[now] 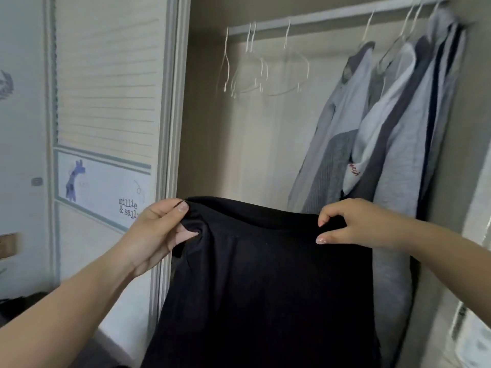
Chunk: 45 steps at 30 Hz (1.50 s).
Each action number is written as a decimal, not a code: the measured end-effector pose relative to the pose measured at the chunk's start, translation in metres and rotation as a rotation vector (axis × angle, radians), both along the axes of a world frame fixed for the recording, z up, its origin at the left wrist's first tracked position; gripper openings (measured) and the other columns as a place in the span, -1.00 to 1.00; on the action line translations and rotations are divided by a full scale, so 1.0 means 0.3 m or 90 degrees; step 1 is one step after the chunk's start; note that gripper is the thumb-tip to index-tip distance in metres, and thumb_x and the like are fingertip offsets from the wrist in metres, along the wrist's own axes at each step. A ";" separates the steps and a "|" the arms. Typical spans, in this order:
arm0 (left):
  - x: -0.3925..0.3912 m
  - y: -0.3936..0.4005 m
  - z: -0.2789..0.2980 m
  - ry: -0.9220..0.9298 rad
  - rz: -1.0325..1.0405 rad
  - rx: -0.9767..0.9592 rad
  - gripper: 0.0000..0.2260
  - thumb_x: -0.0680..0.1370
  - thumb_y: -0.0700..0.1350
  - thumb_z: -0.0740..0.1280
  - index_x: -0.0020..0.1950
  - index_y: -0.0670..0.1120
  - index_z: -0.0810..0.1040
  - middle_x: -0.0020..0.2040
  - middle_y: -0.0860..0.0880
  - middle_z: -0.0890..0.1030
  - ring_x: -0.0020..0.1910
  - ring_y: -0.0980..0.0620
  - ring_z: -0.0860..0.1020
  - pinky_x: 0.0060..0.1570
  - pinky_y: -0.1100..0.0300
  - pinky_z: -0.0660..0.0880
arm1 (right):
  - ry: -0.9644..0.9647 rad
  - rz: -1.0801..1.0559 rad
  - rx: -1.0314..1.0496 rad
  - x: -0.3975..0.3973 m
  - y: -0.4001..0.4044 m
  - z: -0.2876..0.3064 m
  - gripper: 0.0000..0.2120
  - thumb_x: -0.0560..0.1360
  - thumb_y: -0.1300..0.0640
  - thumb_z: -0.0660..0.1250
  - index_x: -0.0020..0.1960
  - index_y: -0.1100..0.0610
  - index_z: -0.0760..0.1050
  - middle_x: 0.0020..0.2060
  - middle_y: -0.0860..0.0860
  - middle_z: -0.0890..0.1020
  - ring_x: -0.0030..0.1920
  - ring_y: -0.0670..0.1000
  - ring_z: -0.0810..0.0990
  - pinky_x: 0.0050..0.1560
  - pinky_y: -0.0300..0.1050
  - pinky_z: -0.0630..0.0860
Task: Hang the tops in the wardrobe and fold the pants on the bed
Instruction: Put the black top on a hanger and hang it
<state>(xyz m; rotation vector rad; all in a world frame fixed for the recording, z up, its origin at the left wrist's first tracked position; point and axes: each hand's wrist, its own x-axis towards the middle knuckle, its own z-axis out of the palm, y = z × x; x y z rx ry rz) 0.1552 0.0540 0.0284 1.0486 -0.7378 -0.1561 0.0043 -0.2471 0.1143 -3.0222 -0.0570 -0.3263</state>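
Note:
A black garment (265, 282) hangs spread out in front of the open wardrobe. My left hand (156, 235) grips its upper left corner, thumb on top of the edge. My right hand (348, 224) pinches its upper right edge between thumb and fingers. Its lower part runs out of the frame at the bottom. Behind it, several empty white wire hangers (263, 65) hang on the wardrobe rail (318, 18). Several tops (385, 134) in grey, pale blue and dark tones hang on the rail's right side.
A sliding wardrobe door (106, 115) with slats and a giraffe picture stands to the left. The wardrobe's right wall (457, 181) lies close beside the hung tops. A dark object (16, 304) shows at the lower left edge.

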 end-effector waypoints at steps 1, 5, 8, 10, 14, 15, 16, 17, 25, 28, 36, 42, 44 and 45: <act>0.037 -0.031 0.016 0.000 -0.013 -0.016 -0.77 0.46 -0.13 0.24 -0.20 -0.17 0.67 -0.26 -0.13 0.67 -0.32 0.07 0.65 -0.29 0.27 0.59 | -0.004 -0.012 -0.005 0.019 -0.014 0.014 -0.85 0.37 -0.18 0.44 -0.15 -0.20 0.51 -0.08 -0.14 0.63 -0.06 -0.15 0.57 -0.02 -0.24 0.49; 0.159 -0.151 0.093 -0.011 -0.069 -0.088 -0.73 0.51 -0.11 0.25 -0.03 -0.30 0.60 -0.07 -0.25 0.66 -0.14 -0.04 0.67 -0.14 0.20 0.60 | 0.000 -0.049 -0.031 0.124 -0.067 0.089 -0.80 0.38 -0.20 0.43 -0.11 -0.12 0.54 -0.16 -0.13 0.61 -0.15 -0.16 0.56 -0.08 -0.24 0.49; 0.224 -0.259 0.200 -0.025 -0.100 -0.125 -0.74 0.51 -0.06 0.27 -0.06 -0.21 0.66 -0.01 -0.24 0.66 -0.02 -0.08 0.66 -0.09 0.19 0.60 | -0.029 -0.087 -0.031 0.215 -0.116 0.188 -0.77 0.38 -0.23 0.42 -0.22 -0.09 0.50 -0.35 -0.16 0.52 -0.35 -0.22 0.48 -0.27 -0.32 0.41; 0.256 -0.325 0.286 -0.045 -0.107 -0.140 -0.73 0.51 -0.03 0.28 -0.04 -0.19 0.66 0.03 -0.23 0.66 0.04 -0.10 0.65 -0.08 0.18 0.59 | -0.070 -0.106 -0.010 0.277 -0.146 0.257 -0.75 0.38 -0.21 0.42 -0.29 -0.08 0.47 -0.37 -0.15 0.50 -0.38 -0.22 0.45 -0.33 -0.37 0.33; 0.329 -0.446 0.464 -0.082 -0.082 -0.165 -0.67 0.51 0.01 0.27 0.04 -0.26 0.56 0.00 -0.18 0.67 -0.04 -0.02 0.66 -0.14 0.22 0.60 | -0.213 -0.123 0.020 0.399 -0.216 0.410 -0.71 0.45 -0.15 0.38 -0.30 0.01 0.44 -0.31 -0.13 0.57 -0.26 -0.15 0.52 -0.26 -0.28 0.41; 0.342 -0.473 0.495 -0.092 -0.076 -0.168 -0.67 0.50 0.01 0.28 0.03 -0.26 0.55 -0.04 -0.16 0.67 -0.11 0.01 0.67 -0.17 0.24 0.59 | -0.272 -0.118 0.076 0.428 -0.237 0.449 -0.70 0.47 -0.12 0.37 -0.28 0.05 0.43 -0.27 -0.08 0.61 -0.20 -0.09 0.58 -0.21 -0.23 0.49; 0.353 -0.497 0.522 -0.099 -0.073 -0.166 -0.67 0.49 0.01 0.29 0.02 -0.26 0.55 -0.08 -0.14 0.67 -0.15 0.03 0.66 -0.19 0.25 0.59 | -0.332 -0.109 0.151 0.458 -0.255 0.490 -0.70 0.48 -0.10 0.36 -0.26 0.09 0.42 -0.21 -0.02 0.64 -0.14 -0.04 0.63 -0.16 -0.13 0.57; 0.363 -0.524 0.543 -0.106 -0.075 -0.162 -0.67 0.48 0.01 0.29 0.01 -0.25 0.55 -0.11 -0.13 0.67 -0.19 0.05 0.66 -0.21 0.26 0.59 | -0.389 -0.099 0.223 0.489 -0.269 0.533 -0.70 0.50 -0.08 0.34 -0.22 0.13 0.43 -0.17 0.05 0.64 -0.09 0.01 0.64 -0.14 -0.06 0.62; 0.440 -0.712 0.647 -0.144 -0.077 -0.146 -0.80 0.45 -0.01 0.31 -0.24 -0.12 0.61 -0.41 0.03 0.54 -0.47 0.17 0.52 -0.41 0.34 0.50 | -0.486 -0.082 0.510 0.797 -0.285 0.800 -0.32 0.50 -0.16 0.29 0.48 0.14 0.19 0.28 0.01 0.36 0.07 -0.01 0.34 -0.11 0.01 0.64; 0.466 -0.779 0.690 -0.169 -0.053 -0.125 -0.79 0.41 0.03 0.33 -0.34 -0.04 0.63 -0.47 0.06 0.46 -0.51 0.18 0.43 -0.46 0.36 0.45 | -0.489 -0.057 0.577 0.914 -0.322 0.845 -0.34 0.51 -0.13 0.29 0.46 0.17 0.19 0.20 0.03 0.35 0.08 0.04 0.36 -0.07 0.07 0.63; 0.554 -0.818 0.772 -0.209 -0.037 -0.112 -0.79 0.34 0.09 0.37 -0.35 -0.04 0.60 -0.44 0.03 0.40 -0.49 0.16 0.40 -0.42 0.34 0.48 | -0.480 0.038 0.775 1.108 -0.358 0.896 -0.67 0.62 -0.03 0.11 -0.22 0.13 0.40 -0.34 0.02 0.49 -0.33 -0.03 0.53 -0.21 -0.04 0.55; 0.568 -0.832 0.776 -0.211 -0.057 -0.135 -0.78 0.38 0.04 0.35 -0.39 -0.05 0.60 -0.47 0.06 0.48 -0.51 0.17 0.46 -0.40 0.34 0.50 | -0.675 0.044 0.621 1.138 -0.320 0.909 -0.59 0.63 -0.04 0.06 -0.33 0.12 0.30 -0.37 0.02 0.41 -0.28 0.11 0.44 -0.06 0.07 0.56; 0.575 -0.826 0.771 -0.218 -0.076 -0.131 -0.78 0.40 0.03 0.35 -0.37 -0.05 0.62 -0.43 0.04 0.53 -0.47 0.16 0.51 -0.35 0.31 0.53 | -0.737 0.036 0.559 1.129 -0.310 0.904 -0.59 0.63 -0.04 0.04 -0.34 0.08 0.28 -0.38 -0.01 0.41 -0.24 0.11 0.43 -0.16 -0.05 0.42; 0.578 -0.821 0.767 -0.219 -0.083 -0.128 -0.79 0.40 0.03 0.35 -0.35 -0.05 0.63 -0.40 0.02 0.55 -0.45 0.14 0.53 -0.33 0.30 0.54 | -0.750 0.037 0.547 1.121 -0.307 0.898 -0.60 0.63 -0.04 0.04 -0.34 0.07 0.28 -0.38 -0.02 0.42 -0.24 0.10 0.43 -0.19 -0.10 0.36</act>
